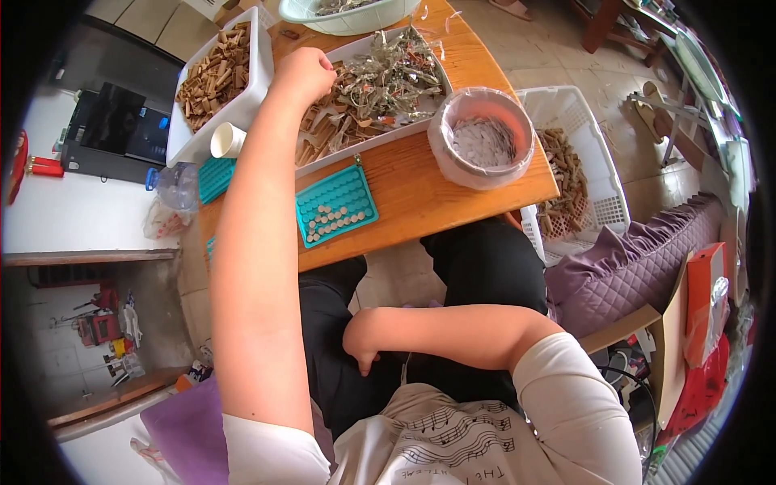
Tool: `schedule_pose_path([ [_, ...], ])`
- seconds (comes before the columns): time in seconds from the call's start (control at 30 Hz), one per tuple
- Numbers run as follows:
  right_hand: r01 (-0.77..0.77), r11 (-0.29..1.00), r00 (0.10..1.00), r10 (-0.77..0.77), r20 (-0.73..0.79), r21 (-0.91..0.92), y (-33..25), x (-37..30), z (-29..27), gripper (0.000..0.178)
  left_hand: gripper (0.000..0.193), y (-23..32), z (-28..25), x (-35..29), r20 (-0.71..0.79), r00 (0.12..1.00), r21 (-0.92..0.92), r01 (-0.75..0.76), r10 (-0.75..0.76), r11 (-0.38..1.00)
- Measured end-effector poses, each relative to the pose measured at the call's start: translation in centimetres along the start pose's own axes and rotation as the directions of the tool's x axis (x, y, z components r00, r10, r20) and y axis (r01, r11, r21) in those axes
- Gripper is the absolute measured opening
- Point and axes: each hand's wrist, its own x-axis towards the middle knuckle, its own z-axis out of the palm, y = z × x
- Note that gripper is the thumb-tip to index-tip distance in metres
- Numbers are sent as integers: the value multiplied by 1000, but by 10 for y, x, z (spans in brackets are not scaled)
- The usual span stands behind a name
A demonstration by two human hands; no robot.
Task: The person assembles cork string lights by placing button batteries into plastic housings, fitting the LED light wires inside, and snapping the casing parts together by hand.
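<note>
Both grips, left hand (303, 77) and right hand (365, 338), are looking curled, anything held hidden from me, teal tray (341, 192) lying by the surface's (408, 174) near edge, probably for reach.

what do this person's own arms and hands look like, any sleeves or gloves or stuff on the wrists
The left hand and right hand are bare, with no gloves; no watch or bracelet shows on either wrist. Short, loose off-white sleeves leave both forearms uncovered. They belong to a shirt with a black music-stave print.
</note>
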Motion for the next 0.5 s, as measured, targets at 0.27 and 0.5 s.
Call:
schedule_pose_path([
  [0.27, -42, 998, 997, 44, 60, -38, -4, 2, -5, 44, 18, 31, -42, -10, -334, 913, 193, -177, 234, 965],
  [0.5, -29, 999, 995, 28, 97, 16, 1, 11, -5, 46, 22, 40, -90, -7, -511, 842, -316, -369, 170, 874],
])
